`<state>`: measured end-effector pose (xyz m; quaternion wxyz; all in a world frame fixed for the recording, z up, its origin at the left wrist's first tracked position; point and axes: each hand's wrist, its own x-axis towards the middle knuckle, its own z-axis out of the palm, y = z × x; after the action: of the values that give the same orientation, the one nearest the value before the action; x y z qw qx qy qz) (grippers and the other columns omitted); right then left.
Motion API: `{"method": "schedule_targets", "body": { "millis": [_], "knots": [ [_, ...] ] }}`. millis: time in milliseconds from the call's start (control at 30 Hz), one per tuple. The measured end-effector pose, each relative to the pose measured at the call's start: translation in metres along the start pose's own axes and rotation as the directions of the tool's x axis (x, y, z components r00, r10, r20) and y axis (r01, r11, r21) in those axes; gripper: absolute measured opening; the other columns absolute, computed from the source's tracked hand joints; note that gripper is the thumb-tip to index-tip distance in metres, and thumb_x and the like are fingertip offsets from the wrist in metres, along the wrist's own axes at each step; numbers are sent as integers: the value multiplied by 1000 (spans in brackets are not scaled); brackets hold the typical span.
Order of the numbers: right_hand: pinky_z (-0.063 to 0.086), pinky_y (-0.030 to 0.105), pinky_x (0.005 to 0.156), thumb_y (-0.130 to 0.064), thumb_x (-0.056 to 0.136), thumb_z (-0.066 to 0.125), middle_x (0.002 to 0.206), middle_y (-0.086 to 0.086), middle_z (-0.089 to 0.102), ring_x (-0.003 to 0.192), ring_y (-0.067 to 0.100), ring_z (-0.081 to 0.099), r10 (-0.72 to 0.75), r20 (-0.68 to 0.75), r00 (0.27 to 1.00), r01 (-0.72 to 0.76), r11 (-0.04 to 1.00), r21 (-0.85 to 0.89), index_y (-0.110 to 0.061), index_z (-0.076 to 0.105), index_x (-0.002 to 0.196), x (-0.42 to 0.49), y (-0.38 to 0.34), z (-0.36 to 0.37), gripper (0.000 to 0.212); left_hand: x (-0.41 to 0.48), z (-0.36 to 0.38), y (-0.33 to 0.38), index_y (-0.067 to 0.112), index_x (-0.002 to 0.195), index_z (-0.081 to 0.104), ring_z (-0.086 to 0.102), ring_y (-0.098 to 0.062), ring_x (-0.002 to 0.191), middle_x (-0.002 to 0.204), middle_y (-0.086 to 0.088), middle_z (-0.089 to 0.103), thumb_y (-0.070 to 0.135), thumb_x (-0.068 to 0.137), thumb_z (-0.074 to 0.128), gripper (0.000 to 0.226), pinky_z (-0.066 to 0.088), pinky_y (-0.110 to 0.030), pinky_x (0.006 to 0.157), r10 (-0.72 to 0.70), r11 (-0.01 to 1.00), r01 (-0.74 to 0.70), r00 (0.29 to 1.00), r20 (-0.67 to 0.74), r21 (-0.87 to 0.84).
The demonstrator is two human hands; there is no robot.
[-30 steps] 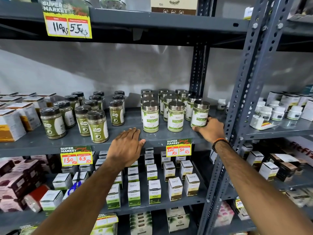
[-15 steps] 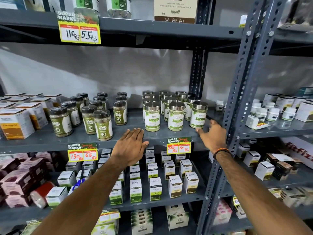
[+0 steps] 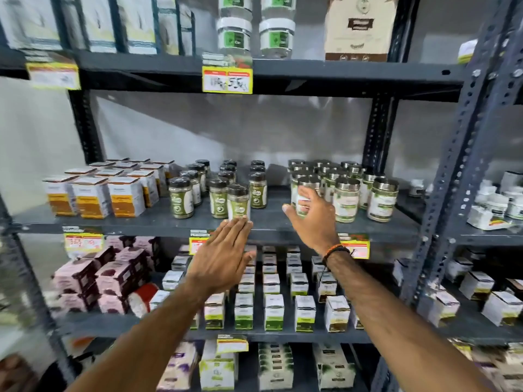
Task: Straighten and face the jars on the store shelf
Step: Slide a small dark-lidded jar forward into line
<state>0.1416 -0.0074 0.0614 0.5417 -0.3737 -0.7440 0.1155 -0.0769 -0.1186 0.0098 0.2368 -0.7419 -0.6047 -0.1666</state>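
On the grey middle shelf [image 3: 141, 224] stand two groups of green-powder jars: dark-lidded jars [image 3: 181, 198] in the middle and silver-lidded jars [image 3: 346, 199] to their right. My right hand [image 3: 314, 222] wraps the front-left silver-lidded jar [image 3: 307, 182], thumb on its left side and fingers across its label. My left hand [image 3: 223, 258] is flat with fingers together, holding nothing. Its fingertips are at the shelf's front edge, just below the front dark-lidded jar [image 3: 238, 200], whose label looks turned a little to the right.
White and orange boxes [image 3: 93, 196] fill the shelf's left end. A perforated steel post [image 3: 458, 165] rises at the right, with small white tubs [image 3: 498, 202] beyond it. Small boxes [image 3: 273, 312] line the shelf below. Yellow price tags [image 3: 227, 79] hang on the shelf edges.
My right hand left the rightmost front silver-lidded jar, swung left and took hold of the front-left one. My left hand stayed at the shelf edge, now below the dark-lidded jars. The view swung left and upward.
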Motion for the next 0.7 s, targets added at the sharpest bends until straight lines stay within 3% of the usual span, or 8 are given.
{"method": "schedule_targets", "body": {
  "millis": [133, 267, 400, 500, 567, 600, 700],
  "knots": [
    [57, 31, 89, -45, 84, 79, 136, 0, 62, 108, 11, 64, 0, 52, 999, -3, 998, 68, -14, 54, 140, -1, -26, 51, 69, -40, -15, -67, 8, 158, 27, 20, -23, 153, 163, -14, 31, 53, 107, 21, 68, 15, -43, 125, -92, 995, 92, 996, 1, 33],
    [52, 42, 98, -54, 79, 80, 142, 4, 57, 122, 22, 59, 77, 143, 987, -81, 996, 24, -15, 44, 148, 4, -36, 86, 87, -65, -25, -130, 6, 158, 25, 21, -25, 152, 163, -16, 30, 56, 104, 14, 74, 11, -40, 125, -212, 976, 211, 977, 15, 56],
    [44, 43, 106, -54, 74, 84, 147, 9, 51, 131, 26, 51, 170, 209, 963, -173, 985, -5, -14, 31, 155, 11, -36, 108, 104, -63, -26, -183, 9, 158, 22, 22, -25, 151, 165, -14, 26, 61, 100, 8, 79, 10, -36, 122, -283, 959, 281, 959, 37, 36],
    [49, 32, 98, -51, 71, 87, 136, 4, 60, 118, 19, 59, 193, 211, 958, -193, 981, -19, -13, 36, 151, 15, -33, 119, 102, -52, -19, -209, 9, 158, 22, 25, -27, 150, 164, -14, 27, 62, 100, 9, 80, 15, -38, 119, -290, 957, 289, 954, 80, 22],
    [46, 8, 75, -51, 68, 89, 114, -8, 66, 94, 2, 62, 179, 209, 961, -168, 983, -68, -17, 48, 136, 16, -30, 124, 87, -46, -12, -222, 9, 156, 27, 30, -30, 148, 162, -15, 33, 60, 102, 14, 76, 22, -41, 118, -293, 956, 294, 951, 100, 5],
    [43, 3, 64, -52, 66, 90, 104, -15, 65, 86, -6, 60, 171, 213, 962, -154, 984, -93, -21, 52, 127, 17, -28, 126, 78, -43, -7, -226, 10, 155, 28, 31, -30, 147, 161, -14, 35, 59, 102, 17, 74, 28, -44, 117, -292, 956, 294, 949, 120, 1],
    [41, 0, 59, -53, 66, 89, 91, -21, 66, 74, -13, 62, 185, 232, 955, -168, 982, -91, -27, 60, 112, 17, -23, 130, 61, -39, 6, -233, 13, 153, 31, 35, -28, 145, 159, -10, 39, 59, 102, 20, 70, 37, -50, 112, -277, 959, 282, 940, 198, 4]
  ]
}}
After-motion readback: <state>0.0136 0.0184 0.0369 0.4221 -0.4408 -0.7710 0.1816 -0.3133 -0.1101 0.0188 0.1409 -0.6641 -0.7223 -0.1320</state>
